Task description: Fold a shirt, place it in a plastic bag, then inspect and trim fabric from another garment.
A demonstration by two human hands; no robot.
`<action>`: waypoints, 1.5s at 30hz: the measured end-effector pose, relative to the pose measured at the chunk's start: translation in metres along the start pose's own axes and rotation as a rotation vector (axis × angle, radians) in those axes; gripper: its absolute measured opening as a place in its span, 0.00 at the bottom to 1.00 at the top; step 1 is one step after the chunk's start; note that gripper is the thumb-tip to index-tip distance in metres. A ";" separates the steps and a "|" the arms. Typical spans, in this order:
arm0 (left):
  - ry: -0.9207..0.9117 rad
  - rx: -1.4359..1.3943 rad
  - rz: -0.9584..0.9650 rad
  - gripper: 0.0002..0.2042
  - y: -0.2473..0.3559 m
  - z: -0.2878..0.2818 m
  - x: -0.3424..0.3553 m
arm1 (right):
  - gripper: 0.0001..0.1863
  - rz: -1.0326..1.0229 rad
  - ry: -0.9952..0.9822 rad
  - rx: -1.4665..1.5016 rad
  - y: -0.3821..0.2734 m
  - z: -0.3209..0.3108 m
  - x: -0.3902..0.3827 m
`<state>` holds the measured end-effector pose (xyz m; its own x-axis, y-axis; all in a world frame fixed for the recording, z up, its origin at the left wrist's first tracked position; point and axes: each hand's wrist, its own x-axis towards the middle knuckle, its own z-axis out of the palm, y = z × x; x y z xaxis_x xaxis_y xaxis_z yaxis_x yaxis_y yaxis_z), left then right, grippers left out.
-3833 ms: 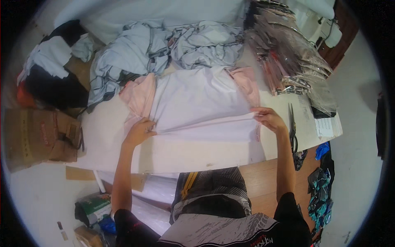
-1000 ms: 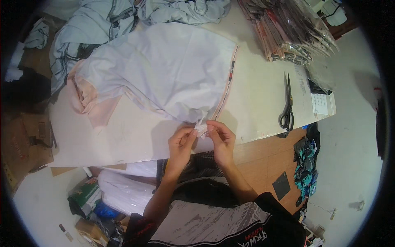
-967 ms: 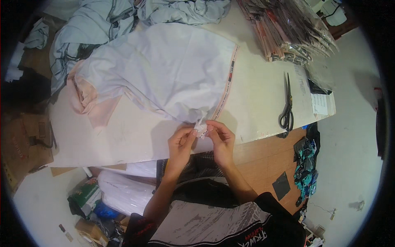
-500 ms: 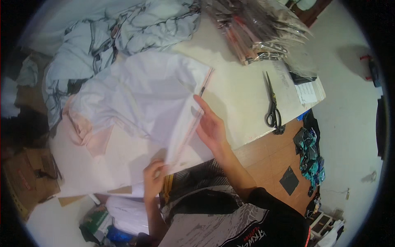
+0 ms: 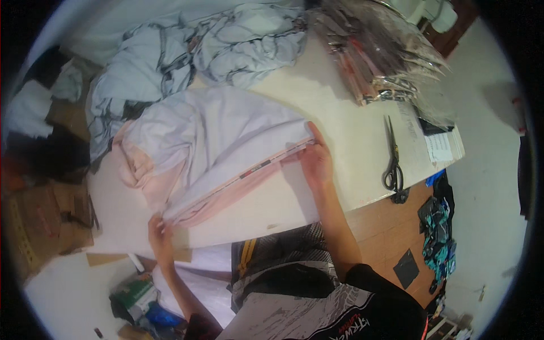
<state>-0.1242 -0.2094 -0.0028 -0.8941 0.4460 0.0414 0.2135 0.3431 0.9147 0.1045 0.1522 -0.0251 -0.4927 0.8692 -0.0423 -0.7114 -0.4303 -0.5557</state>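
The white surface (image 5: 351, 175) is carrying everything around you. Your white-and-pink garment (image 5: 238, 116) is lying across its left and middle, probably so that both ends are within your reach. Pale heaped clothes (image 5: 249, 48) are sitting on its far side, and bagged garments (image 5: 385, 59) are lying far right, apparently leaving you room. The black scissors (image 5: 391, 170) are resting at right, well apart from the cloth. Your right hand (image 5: 313, 140) is closing fingers and thumb on the right end of the patterned hem (image 5: 259, 166); your left hand (image 5: 159, 230), slightly blurred, is pinching its near left end, seemingly holding that edge straight.
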 end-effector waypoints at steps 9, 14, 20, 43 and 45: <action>0.083 0.421 0.134 0.11 0.014 0.037 -0.016 | 0.34 -0.065 -0.008 -0.268 -0.002 -0.025 -0.009; 0.043 -0.319 -0.183 0.09 0.006 0.036 -0.020 | 0.34 -0.078 0.006 -0.366 -0.017 -0.059 0.005; -0.210 -1.142 -0.437 0.13 0.048 0.032 -0.019 | 0.30 -0.047 -0.050 -0.239 -0.024 -0.061 0.011; -0.291 0.446 0.534 0.10 0.050 0.073 -0.111 | 0.29 -0.056 -0.025 -0.214 -0.021 -0.053 0.009; -0.229 -0.011 0.064 0.09 0.052 0.072 -0.106 | 0.29 -0.041 0.006 -0.235 -0.019 -0.045 0.005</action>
<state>0.0101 -0.1793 0.0110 -0.7659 0.6429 0.0087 0.2619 0.2997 0.9174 0.1379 0.1761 -0.0517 -0.4627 0.8863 -0.0205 -0.5943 -0.3272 -0.7347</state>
